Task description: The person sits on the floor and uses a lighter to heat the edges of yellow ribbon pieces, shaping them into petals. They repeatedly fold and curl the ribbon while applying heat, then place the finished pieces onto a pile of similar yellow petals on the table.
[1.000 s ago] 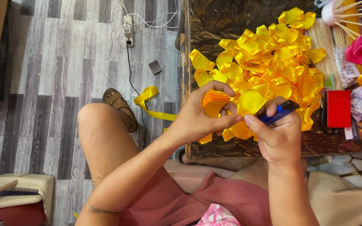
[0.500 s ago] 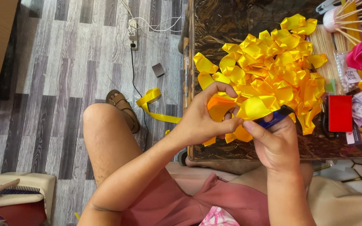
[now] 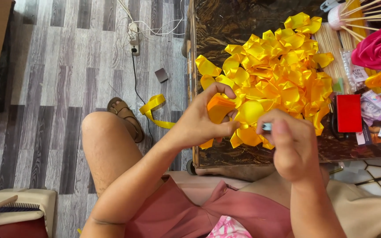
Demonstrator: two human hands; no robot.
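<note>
Seated person, head view looking down over bare knee to a dark table [image 3: 225,31] edge.

Left hand [image 3: 201,123]: fingers curled and clamped on a folded orange-yellow ribbon piece [image 3: 219,108], thumb below, fingertips arched over the top. The piece sits at the near-left fringe of the ribbon heap, above the table's front edge.

Right hand [image 3: 292,145]: closed in a loose fist around a small blue tool [image 3: 267,127]; only its tip shows past the thumb, so what kind of tool it is cannot be told. Fingers together on it.

Key relation: between the two hands lies a rounded yellow petal [image 3: 250,111], touching the left fingertips and just left of the blue tip. The tool tip points left, toward the left hand; the held piece lies left and slightly above that tip. Left hand is the nearer one to the folded piece, right hand nearer to the petal's lower edge. The folded piece's long axis looks to run roughly left to right, though fingers hide much of it.

Surroundings: big heap of yellow ribbon petals [image 3: 283,66] behind the hands, a red box [image 3: 348,112] to the right, a pink fabric rose [image 3: 378,46] at far right, wooden sticks [image 3: 331,42] beside it. On the floor [image 3: 58,88]: a loose yellow ribbon strip [image 3: 153,108], a sandal [image 3: 126,117], a power strip [image 3: 134,37].
</note>
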